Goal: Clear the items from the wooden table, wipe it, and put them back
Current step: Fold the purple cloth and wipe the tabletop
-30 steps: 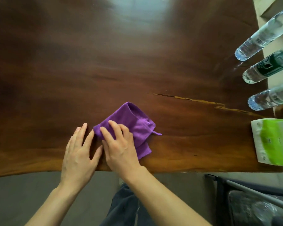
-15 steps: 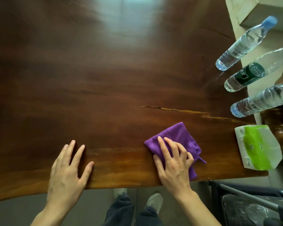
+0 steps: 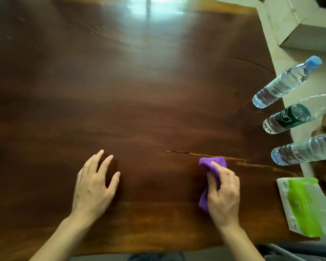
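Fingers (image 3: 217, 167) of the right hand (image 3: 224, 194) gripped the bunched purple cloth (image 3: 210, 164) on the wooden desk (image 3: 139, 91), cloth showing beyond and beneath them; the left hand (image 3: 94, 185) rested spread, well apart.

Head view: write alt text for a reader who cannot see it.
A person's right hand grips a bunched purple cloth on a dark wooden table, while the left hand rests flat beside it. Three water bottles and a green-and-white tissue pack line the right edge.
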A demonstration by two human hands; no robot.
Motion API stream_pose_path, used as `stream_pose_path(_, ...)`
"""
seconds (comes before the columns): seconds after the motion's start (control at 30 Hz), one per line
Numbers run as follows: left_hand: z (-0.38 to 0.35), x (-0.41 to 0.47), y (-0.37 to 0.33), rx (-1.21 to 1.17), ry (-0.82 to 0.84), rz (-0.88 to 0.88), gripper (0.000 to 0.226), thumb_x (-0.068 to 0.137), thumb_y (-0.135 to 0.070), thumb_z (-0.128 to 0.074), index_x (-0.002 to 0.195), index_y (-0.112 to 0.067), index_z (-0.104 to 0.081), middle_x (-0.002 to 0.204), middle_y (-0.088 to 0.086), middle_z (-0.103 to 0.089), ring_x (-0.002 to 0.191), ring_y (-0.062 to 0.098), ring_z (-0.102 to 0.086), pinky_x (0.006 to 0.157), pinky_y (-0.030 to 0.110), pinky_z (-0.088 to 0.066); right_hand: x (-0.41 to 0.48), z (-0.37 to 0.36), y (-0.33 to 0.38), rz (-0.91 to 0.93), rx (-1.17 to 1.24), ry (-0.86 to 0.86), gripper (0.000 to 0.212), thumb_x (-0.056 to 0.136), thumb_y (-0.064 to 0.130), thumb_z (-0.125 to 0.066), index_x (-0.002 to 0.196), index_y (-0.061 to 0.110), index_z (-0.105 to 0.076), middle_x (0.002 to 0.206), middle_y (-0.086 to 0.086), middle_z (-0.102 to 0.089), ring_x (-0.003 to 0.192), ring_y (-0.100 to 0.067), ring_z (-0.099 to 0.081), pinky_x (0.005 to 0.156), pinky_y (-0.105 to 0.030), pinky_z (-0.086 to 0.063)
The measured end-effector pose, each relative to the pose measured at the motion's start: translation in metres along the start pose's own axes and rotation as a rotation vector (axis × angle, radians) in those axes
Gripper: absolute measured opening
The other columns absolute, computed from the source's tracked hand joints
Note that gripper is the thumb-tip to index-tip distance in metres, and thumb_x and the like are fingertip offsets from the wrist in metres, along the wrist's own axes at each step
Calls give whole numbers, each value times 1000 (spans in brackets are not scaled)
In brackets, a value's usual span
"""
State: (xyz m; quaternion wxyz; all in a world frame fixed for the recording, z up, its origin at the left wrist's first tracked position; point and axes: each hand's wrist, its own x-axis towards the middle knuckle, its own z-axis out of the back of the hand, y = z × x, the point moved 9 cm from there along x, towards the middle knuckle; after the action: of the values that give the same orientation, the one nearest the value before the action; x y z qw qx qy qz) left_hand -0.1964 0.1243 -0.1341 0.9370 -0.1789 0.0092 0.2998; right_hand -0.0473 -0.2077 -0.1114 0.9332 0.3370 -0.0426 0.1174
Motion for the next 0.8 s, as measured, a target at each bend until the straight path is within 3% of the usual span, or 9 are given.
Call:
stream_pose_path(0.2,0,73,-24,27,4,-6,60,95,-40,-59,150,-20,-44,162,7,-33,151,28,-25,121,48,-25,120,3,-12,-29,-76,-131,32,100,24,-58,129,11,-63,111,-18,-60,101,-36,-52,89,-36,-39)
stream_pose_path(0.33,-10,91,-22,56,44,23,62,98,-45,-52,155,-26,-36,165,5,-26,153,28,-18,123,47,-19,171,-26,-24,-73,-162,-126,39,99,26,-61,135,12,-62,119,-21,-59,105,-42,-52,96,-45,-40)
stream_pose_path(0.47,-18,90,-18,59,82,35,63,99,-48,-48,156,-27,-33,167,3,-20,155,25,-11,124,45,-16,178,-75,-3,-103,-242,-66,36,99,29,-59,132,17,-65,122,-17,-58,106,-42,-52,92,-48,-43)
stream_pose_path(0.67,-21,84,-13,-3,83,36,66,97,-43,-55,155,-17,-35,167,4,-20,156,21,-7,126,41,-12,146,-156,108,142,-217,68,37,93,37,-62,127,23,-67,119,-11,-61,100,-37,-55,81,-45,-47)
stream_pose_path(0.8,-24,83,-7,-40,83,45,71,95,-37,-61,155,-11,-32,166,9,-21,155,21,-11,125,40,-13,105,-203,178,457,-104,240,39,96,44,-55,128,24,-65,124,-9,-58,102,-31,-52,80,-43,-45)
